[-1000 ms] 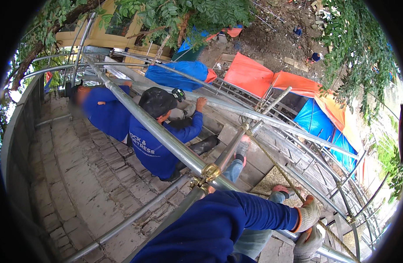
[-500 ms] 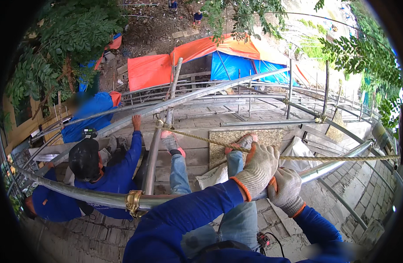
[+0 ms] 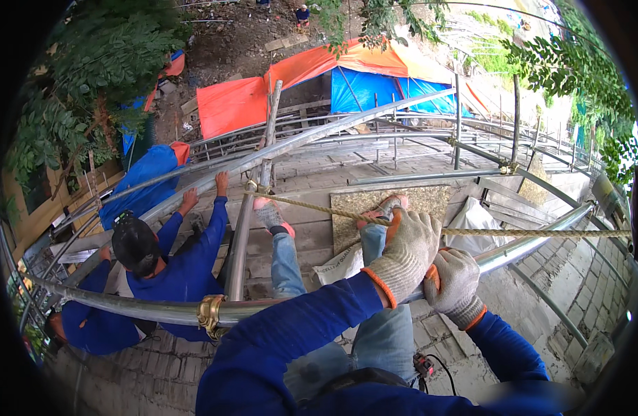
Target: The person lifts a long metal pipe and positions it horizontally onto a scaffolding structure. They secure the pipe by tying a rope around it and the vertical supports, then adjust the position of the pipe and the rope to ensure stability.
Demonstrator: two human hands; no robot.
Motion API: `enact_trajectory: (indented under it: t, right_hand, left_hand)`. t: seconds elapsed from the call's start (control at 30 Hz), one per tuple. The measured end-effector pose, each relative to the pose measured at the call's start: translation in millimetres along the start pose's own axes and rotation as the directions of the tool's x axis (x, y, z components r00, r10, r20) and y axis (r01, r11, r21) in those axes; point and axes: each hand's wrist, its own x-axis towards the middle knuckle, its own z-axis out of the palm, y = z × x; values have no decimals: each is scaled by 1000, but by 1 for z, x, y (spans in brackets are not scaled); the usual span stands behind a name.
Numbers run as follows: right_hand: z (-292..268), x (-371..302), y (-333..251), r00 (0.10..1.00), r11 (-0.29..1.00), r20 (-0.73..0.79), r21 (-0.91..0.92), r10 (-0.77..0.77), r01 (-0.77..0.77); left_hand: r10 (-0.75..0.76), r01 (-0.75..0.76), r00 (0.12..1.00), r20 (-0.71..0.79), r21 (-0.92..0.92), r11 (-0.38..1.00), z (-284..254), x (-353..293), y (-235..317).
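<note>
My left hand [image 3: 407, 251], in a pale knit glove with an orange cuff, is closed around a tan rope [image 3: 523, 233]. The rope stretches from a bamboo-like post [image 3: 270, 125] on the left, through my fist, to the right edge. Just below and right of it, my right hand [image 3: 454, 288], in a matching glove, is closed over the silver scaffold pipe [image 3: 499, 258]. Whatever its fingers grip is hidden. The pipe crosses in front of me and carries a brass-coloured clamp [image 3: 210, 315].
At left, a co-worker [image 3: 184, 270] in blue holds a long metal beam [image 3: 319, 139]; another person [image 3: 97, 326] crouches nearby. My feet rest by a speckled board [image 3: 423, 197] and a white sack [image 3: 339, 267]. A lower pipe [image 3: 430, 176] and orange tarpaulin [image 3: 232, 107] lie beyond.
The co-worker at left has raised the head and now has both hands on the beam. My hands keep nearly the same place on rope and pipe; the view has shifted slightly.
</note>
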Motion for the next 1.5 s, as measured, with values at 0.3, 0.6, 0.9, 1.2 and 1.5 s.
enact_trajectory:
  t: [0.3,0.6,0.9,1.2,1.5]
  right_hand:
    - [4,1,1,997,998,-62,14,-53,54]
    - [4,5,-5,993,996,-88,35,-73,76]
    - [4,4,0,994,996,-76,27,-83,86]
    - [4,3,2,993,996,-84,30,-80,83]
    - [0,3,-4,999,997,-48,75,-17,21]
  left_hand:
    - [-16,23,992,-122,55,998,5,-5,3]
    - [-26,27,990,-140,7,1000,16,5,8]
    - [-11,16,984,-175,28,999,22,6,8]
    - [-3,0,993,-117,-21,1000,7,-1,4]
    - [-37,-1,994,-106,-337,941,5,4,-38]
